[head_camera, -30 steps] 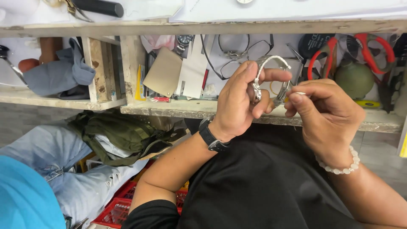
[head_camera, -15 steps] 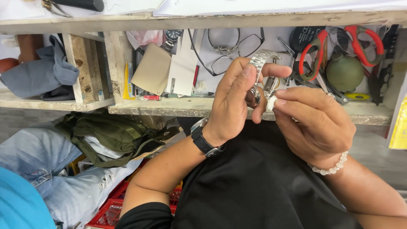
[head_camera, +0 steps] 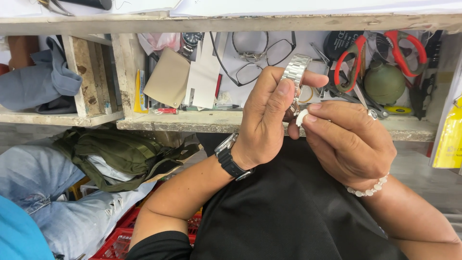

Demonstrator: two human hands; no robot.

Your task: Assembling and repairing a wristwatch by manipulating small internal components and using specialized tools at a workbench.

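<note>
- On the far left, a folded grey cloth sits in a cubby of the wooden shelf, with an olive bag below it; neither is part of what I am doing.
- My left hand is closed around the metal wristwatch, holding it up in front of the shelf. Its steel bracelet rises above my thumb and index finger, while the case is mostly hidden behind my left fingers.
- Judging by this, the watch is already picked up and steadied, and the work on it is under way, not finished; I cannot tell how much is left, since the case is covered.
- My right hand is pinched shut on a small white piece, with the right fingers pressing it against the lower part of the watch, just beside my left thumb.
- Farther right, red-handled scissors and a green round thing lie untouched on the shelf.
</note>
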